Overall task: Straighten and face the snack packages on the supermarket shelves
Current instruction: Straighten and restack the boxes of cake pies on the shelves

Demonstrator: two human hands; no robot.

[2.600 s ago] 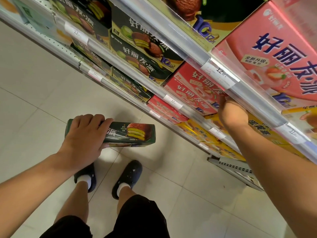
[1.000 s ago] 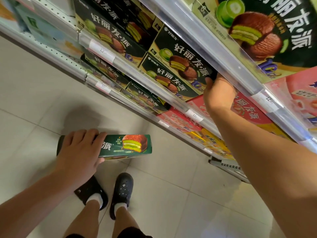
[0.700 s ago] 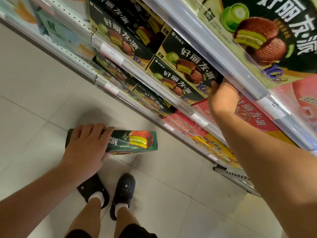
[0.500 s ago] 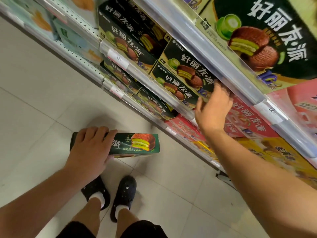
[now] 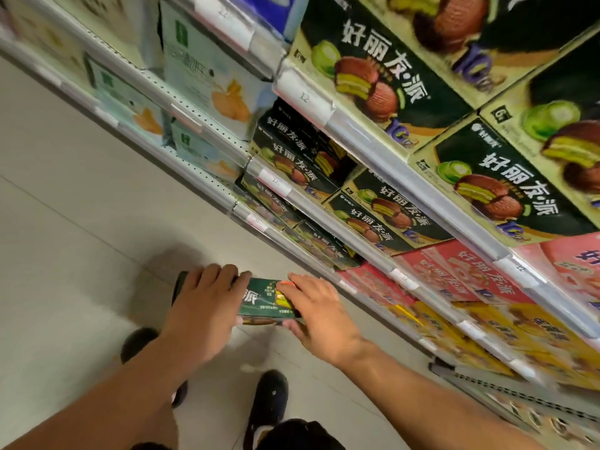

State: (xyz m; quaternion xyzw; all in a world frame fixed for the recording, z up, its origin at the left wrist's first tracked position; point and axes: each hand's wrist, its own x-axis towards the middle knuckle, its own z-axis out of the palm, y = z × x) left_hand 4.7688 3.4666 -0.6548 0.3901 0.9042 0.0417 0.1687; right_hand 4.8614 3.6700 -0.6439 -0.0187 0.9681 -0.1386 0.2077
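Fingers of my left hand wrap the green box; my right hand clasps its other end, above the tiled floor, beside the stocked shelves.

Two hands, one held green box, two dark shoes.

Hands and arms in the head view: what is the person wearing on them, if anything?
Nothing. The left hand and right hand are bare, without gloves, rings or watch, and both forearms are uncovered to the frame edge; no sleeves show.
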